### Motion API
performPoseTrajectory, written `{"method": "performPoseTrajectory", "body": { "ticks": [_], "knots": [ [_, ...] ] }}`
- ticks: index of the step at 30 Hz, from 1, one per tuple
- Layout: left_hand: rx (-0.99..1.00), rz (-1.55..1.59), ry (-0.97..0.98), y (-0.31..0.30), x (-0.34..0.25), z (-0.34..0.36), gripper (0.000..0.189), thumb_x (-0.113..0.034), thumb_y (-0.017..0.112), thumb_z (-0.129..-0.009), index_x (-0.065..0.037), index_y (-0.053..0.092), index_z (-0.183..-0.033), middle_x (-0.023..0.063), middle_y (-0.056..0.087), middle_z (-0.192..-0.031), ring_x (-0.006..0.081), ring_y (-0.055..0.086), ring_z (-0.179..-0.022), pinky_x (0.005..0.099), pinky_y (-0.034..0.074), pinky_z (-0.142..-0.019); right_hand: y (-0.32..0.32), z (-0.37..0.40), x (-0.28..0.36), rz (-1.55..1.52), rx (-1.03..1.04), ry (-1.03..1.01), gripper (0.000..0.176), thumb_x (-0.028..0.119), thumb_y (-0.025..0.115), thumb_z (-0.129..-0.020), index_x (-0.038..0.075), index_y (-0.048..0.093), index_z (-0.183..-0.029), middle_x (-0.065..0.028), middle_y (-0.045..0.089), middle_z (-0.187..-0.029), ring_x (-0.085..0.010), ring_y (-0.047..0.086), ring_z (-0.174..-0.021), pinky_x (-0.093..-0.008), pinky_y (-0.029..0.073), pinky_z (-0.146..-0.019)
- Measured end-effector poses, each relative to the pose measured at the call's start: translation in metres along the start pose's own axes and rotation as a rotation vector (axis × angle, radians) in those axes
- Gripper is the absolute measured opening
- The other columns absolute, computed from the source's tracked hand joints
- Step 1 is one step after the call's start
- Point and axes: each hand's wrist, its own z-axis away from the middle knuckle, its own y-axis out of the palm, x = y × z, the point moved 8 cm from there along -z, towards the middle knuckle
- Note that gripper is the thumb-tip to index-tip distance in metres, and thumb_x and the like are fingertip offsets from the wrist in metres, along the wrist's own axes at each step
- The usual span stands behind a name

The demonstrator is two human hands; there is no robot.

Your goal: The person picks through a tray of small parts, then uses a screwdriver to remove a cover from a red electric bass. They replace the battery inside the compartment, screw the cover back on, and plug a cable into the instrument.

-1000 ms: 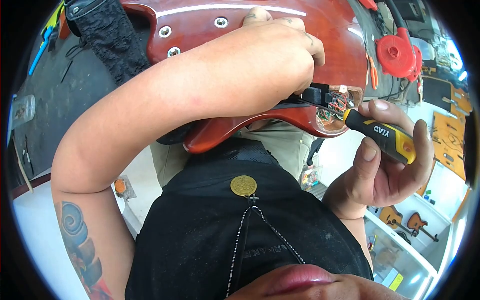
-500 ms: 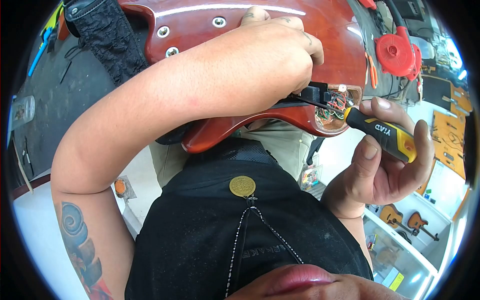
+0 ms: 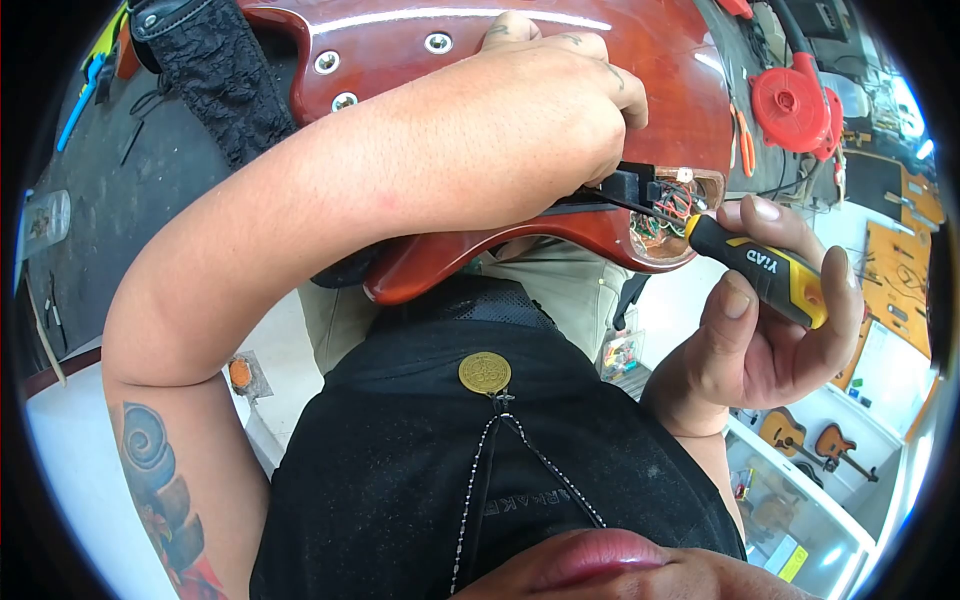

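A glossy red-brown electric guitar body (image 3: 660, 75) lies at the top of the view. My left hand (image 3: 575, 105) reaches across it, knuckles bent and fingers curled downward; its fingertips and whatever they press or hold are mostly hidden. My right hand (image 3: 765, 340) is closed round the black and yellow handle of a screwdriver (image 3: 755, 262). The shaft points left, past a black block-shaped part (image 3: 622, 187), and its tip disappears by my left hand. Beside the shaft, an open cavity (image 3: 660, 240) shows red, green and white wires.
Metal ferrules (image 3: 438, 43) sit in the guitar body. A black textured strap (image 3: 225, 85) lies at its left. Orange-handled pliers (image 3: 745, 140) and a red blower (image 3: 790, 105) are on the dark workbench (image 3: 85, 220). Guitars (image 3: 785, 432) stand farther off at right.
The screwdriver handle has turned a little, and its butt end and my right fingers have shifted slightly left. My left hand stays in the same place.
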Motion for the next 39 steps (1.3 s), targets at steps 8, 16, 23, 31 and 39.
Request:
{"method": "performPoseTrajectory", "body": {
  "ticks": [8,16,23,31,39],
  "knots": [
    [0.053,-0.080,-0.026,0.001,-0.002,-0.001,0.021,-0.013,0.064,-0.090,0.001,0.080,-0.095,0.0180,0.061,-0.136,0.0310,0.055,-0.115,0.0471,0.044,-0.089,0.000,0.000,0.000,0.024,0.015,-0.003,0.057,0.008,0.066,-0.100,0.006,0.038,-0.150,-0.0280,0.067,-0.115,-0.0330,0.070,-0.100,-0.0439,0.062,-0.087],
    [0.023,-0.015,-0.001,-0.002,-0.003,0.000,0.021,-0.013,0.064,-0.090,0.000,0.080,-0.093,0.0168,0.061,-0.135,0.0303,0.055,-0.113,0.0463,0.044,-0.089,-0.002,0.000,-0.003,-0.036,-0.012,0.025,0.058,0.009,0.067,-0.100,0.003,0.039,-0.149,-0.0290,0.067,-0.116,-0.0331,0.070,-0.099,-0.0447,0.062,-0.087],
    [0.044,-0.077,-0.050,0.008,0.002,-0.002,0.021,-0.013,0.064,-0.090,0.000,0.080,-0.092,0.0156,0.062,-0.133,0.0300,0.055,-0.113,0.0459,0.044,-0.090,-0.003,-0.002,-0.004,-0.042,-0.016,0.044,0.057,0.009,0.067,-0.099,0.001,0.040,-0.148,-0.0282,0.068,-0.114,-0.0324,0.070,-0.099,-0.0434,0.060,-0.088],
    [0.000,-0.025,-0.010,0.004,0.000,0.000,0.021,-0.013,0.064,-0.090,-0.001,0.080,-0.091,0.0161,0.062,-0.133,0.0302,0.056,-0.114,0.0470,0.044,-0.090,-0.001,-0.003,-0.001,-0.059,-0.010,0.038,0.055,0.005,0.069,-0.097,0.002,0.042,-0.146,-0.0296,0.068,-0.114,-0.0331,0.071,-0.099,-0.0440,0.060,-0.089],
    [0.039,0.057,-0.036,-0.003,-0.001,0.000,0.020,-0.012,0.065,-0.088,0.001,0.079,-0.093,0.0155,0.063,-0.132,0.0300,0.056,-0.114,0.0471,0.043,-0.089,0.002,-0.008,0.008,0.059,0.102,-0.043,0.053,0.004,0.070,-0.096,0.004,0.045,-0.142,-0.0300,0.068,-0.114,-0.0337,0.071,-0.100,-0.0439,0.061,-0.088]
  ]
}}
